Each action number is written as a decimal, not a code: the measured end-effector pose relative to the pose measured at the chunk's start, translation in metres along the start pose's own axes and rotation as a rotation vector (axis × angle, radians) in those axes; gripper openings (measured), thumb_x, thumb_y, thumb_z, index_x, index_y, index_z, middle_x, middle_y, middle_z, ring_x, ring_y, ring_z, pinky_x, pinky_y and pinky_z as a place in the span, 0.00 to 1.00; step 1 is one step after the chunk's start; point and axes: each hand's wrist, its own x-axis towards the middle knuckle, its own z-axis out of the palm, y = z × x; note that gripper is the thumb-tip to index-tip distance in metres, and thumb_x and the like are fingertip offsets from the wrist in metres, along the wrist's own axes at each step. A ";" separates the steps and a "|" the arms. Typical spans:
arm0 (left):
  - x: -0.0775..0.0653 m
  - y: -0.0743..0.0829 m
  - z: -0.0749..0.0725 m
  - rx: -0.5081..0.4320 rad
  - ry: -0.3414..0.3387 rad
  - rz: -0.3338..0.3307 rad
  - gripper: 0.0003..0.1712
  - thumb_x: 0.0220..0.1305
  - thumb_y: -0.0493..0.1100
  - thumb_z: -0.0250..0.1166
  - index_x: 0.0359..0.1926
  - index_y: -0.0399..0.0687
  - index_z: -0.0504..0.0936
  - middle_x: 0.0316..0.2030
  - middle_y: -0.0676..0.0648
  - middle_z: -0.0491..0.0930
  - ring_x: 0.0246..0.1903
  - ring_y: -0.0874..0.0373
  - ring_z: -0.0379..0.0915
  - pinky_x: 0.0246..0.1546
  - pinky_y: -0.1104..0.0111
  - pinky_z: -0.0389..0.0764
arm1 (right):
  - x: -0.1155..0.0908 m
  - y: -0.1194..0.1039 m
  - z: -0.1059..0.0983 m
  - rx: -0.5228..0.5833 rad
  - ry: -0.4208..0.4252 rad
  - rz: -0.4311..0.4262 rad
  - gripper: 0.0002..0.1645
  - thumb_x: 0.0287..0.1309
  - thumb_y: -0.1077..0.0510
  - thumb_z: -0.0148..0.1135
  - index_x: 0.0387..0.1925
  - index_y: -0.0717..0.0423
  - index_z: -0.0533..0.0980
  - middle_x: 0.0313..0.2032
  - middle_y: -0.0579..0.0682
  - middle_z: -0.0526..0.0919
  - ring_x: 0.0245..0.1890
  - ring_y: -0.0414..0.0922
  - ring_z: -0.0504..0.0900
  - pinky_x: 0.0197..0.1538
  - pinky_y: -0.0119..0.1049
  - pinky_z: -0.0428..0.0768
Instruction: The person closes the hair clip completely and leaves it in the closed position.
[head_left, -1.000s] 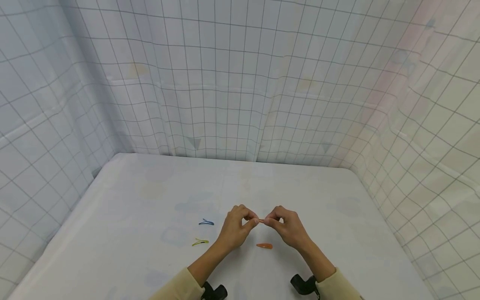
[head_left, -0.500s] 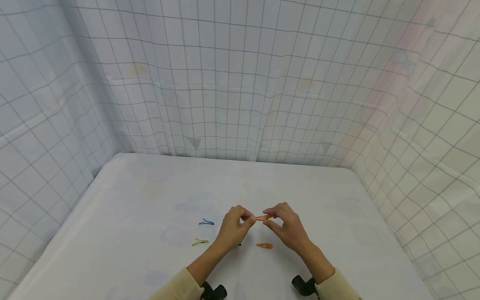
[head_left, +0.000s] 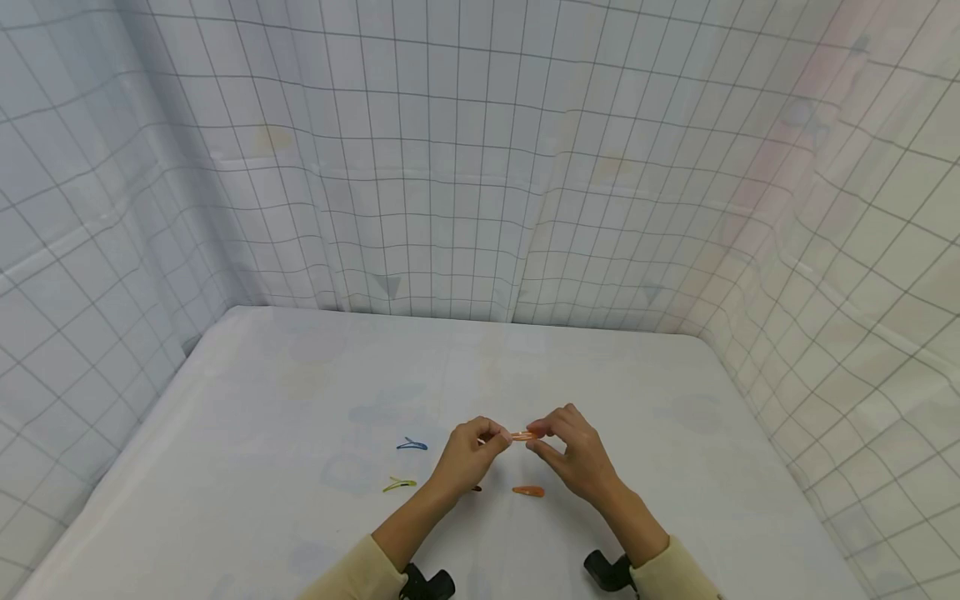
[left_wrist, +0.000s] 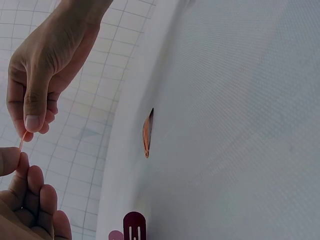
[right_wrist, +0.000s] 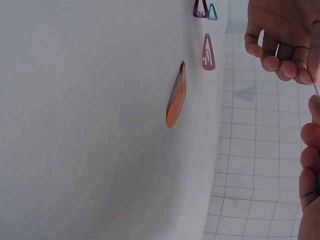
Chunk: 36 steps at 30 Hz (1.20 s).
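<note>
In the head view my left hand [head_left: 467, 457] pinches one end of an orange snap hair clip [head_left: 522, 435] between thumb and fingertips. My right hand [head_left: 576, 454] holds the other end, its thumb lower than its index finger. The clip is raised above the table, lying crosswise between both hands. Seen from the left wrist, it is a thin orange edge [left_wrist: 21, 142] between the fingertips. A second orange hair clip [head_left: 528, 492] lies on the table below the hands, and the right wrist view shows that orange clip [right_wrist: 176, 97] bent slightly open.
Left of the hands lie a blue hair clip [head_left: 412, 443] and a yellow-green one [head_left: 400, 484]. A dark clip [head_left: 477, 488] is partly hidden by the left wrist. The right wrist view has a pink clip [right_wrist: 208, 52] and a maroon clip [right_wrist: 200, 7]. A white cloth [head_left: 300, 392] covers the table.
The right thumb and index finger have spread apart, and more of the held orange hair clip shows between the hands. The left hand has shifted slightly, so a dark clip peeks out beside its wrist.
</note>
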 end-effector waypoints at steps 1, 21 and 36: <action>0.000 0.000 0.000 -0.001 0.001 -0.001 0.09 0.61 0.44 0.62 0.33 0.42 0.81 0.32 0.45 0.79 0.32 0.59 0.68 0.26 0.72 0.70 | 0.000 0.000 0.000 -0.003 0.002 -0.007 0.17 0.39 0.64 0.74 0.36 0.54 0.80 0.31 0.42 0.81 0.34 0.38 0.73 0.34 0.27 0.73; -0.001 0.006 -0.015 0.088 0.157 0.083 0.08 0.59 0.40 0.63 0.40 0.48 0.81 0.28 0.53 0.77 0.34 0.62 0.68 0.37 0.70 0.69 | -0.008 0.005 0.011 -0.058 -0.214 0.501 0.08 0.44 0.57 0.73 0.30 0.47 0.82 0.26 0.38 0.80 0.30 0.36 0.72 0.34 0.28 0.71; -0.001 0.008 -0.017 0.076 0.160 0.098 0.06 0.58 0.38 0.62 0.38 0.49 0.81 0.29 0.50 0.77 0.34 0.61 0.68 0.37 0.70 0.66 | -0.012 0.016 0.017 -0.057 -0.367 0.675 0.04 0.47 0.57 0.71 0.27 0.48 0.82 0.24 0.39 0.78 0.29 0.37 0.70 0.34 0.30 0.68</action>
